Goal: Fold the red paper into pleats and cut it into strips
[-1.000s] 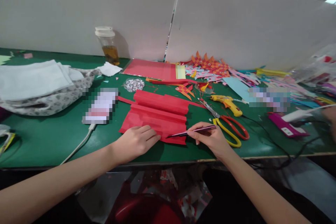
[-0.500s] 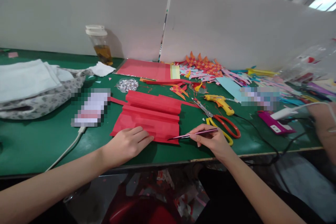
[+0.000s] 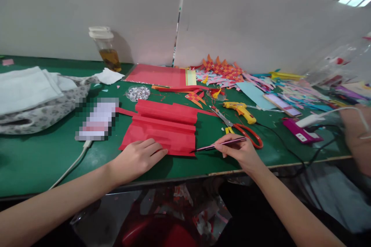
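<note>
A folded sheet of red paper (image 3: 162, 133) with raised creases lies on the green table. My left hand (image 3: 143, 156) rests palm down on its lower left part, fingers stretched out flat. Between the thumb and fingers of my right hand (image 3: 236, 148) is a slim pink-and-black pen-like tool (image 3: 206, 147). Its dark tip touches the paper near the lower right corner. Behind that hand lie scissors (image 3: 246, 133) with red and yellow handles, the yellow one partly hidden. A narrow red strip (image 3: 126, 112) sticks out past the sheet's left side.
A yellow glue gun (image 3: 240, 111) and a woven paper fish (image 3: 195, 98) lie beyond the scissors. A phone (image 3: 97, 119) is at left, a bottle (image 3: 107, 50) behind it. At right are a purple power strip (image 3: 301, 130) and another person's arm (image 3: 358, 135).
My right hand has shifted slightly right, and the tool's tip is now closer to the paper's lower right corner. My left hand stays on the paper. The whole view has turned slightly.
</note>
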The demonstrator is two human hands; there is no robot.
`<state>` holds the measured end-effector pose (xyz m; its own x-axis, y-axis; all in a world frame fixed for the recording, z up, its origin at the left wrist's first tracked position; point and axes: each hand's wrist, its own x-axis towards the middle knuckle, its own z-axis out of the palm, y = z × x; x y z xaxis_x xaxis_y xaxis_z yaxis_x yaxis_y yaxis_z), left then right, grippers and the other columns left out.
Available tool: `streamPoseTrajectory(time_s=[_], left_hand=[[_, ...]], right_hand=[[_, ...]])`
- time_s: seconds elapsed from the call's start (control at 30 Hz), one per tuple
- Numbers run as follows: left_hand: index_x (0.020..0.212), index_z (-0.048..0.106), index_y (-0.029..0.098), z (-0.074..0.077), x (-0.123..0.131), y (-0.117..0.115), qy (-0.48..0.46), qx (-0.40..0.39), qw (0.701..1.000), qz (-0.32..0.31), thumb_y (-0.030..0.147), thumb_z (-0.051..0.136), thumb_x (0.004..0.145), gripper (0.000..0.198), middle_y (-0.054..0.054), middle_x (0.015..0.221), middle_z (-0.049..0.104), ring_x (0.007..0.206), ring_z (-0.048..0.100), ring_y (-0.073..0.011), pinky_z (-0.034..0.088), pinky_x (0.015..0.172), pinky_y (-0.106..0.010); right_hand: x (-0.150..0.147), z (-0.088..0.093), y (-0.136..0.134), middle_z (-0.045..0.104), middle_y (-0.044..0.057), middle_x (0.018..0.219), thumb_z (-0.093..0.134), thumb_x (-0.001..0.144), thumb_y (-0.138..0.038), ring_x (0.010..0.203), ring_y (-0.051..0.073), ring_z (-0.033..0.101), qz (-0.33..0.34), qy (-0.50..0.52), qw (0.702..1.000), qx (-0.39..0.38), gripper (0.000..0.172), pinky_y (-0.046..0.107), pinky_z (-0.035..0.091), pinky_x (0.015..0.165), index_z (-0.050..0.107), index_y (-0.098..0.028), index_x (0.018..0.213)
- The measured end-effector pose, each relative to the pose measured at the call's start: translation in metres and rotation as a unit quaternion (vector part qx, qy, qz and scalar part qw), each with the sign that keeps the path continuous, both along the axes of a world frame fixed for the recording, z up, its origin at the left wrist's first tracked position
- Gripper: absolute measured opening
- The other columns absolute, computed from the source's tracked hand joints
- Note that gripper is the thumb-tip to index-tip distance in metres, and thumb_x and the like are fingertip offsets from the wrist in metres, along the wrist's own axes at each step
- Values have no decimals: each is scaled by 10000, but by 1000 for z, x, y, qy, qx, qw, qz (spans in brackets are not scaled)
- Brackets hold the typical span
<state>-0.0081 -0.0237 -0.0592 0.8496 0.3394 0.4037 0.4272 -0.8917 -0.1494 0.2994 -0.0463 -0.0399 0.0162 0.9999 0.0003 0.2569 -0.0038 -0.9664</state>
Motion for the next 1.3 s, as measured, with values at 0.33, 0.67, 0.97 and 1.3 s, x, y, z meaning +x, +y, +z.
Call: streamPoseTrajectory(time_s=[0.33,0.67,0.97,1.3], left_hand=[[889,596,154,12,25,-3,9,-59,997,54,293,444,892,206,-42,748,607,727,586,-173,467,609,-268],[843,581,169,27,73,15,-69,-293,946,124,158,485,851,97,-22,809,625,741,590,-147,456,610,-238],[835,588,139,73,82,53,-265,-547,792,53,256,553,807,125,-21,820,624,769,574,-119,457,749,-281],[847,609,152,95,80,81,-266,-648,709,80,289,634,739,176,1,806,620,727,557,-96,426,695,-238]], right_hand=[[-1,5,-5,584,5,564,743,616,-366,451,108,507,8,-36,999,1,193,240,430,428,664,-191,640],[3,35,9,601,-3,547,654,738,-389,413,106,482,-130,25,980,147,194,249,410,436,590,-206,750],[-26,40,28,642,62,1013,572,803,-399,906,206,593,36,-38,978,203,201,329,428,774,466,-229,789],[-40,42,70,317,-64,636,713,664,-349,534,94,312,59,-26,976,206,380,231,277,522,357,-218,684]])
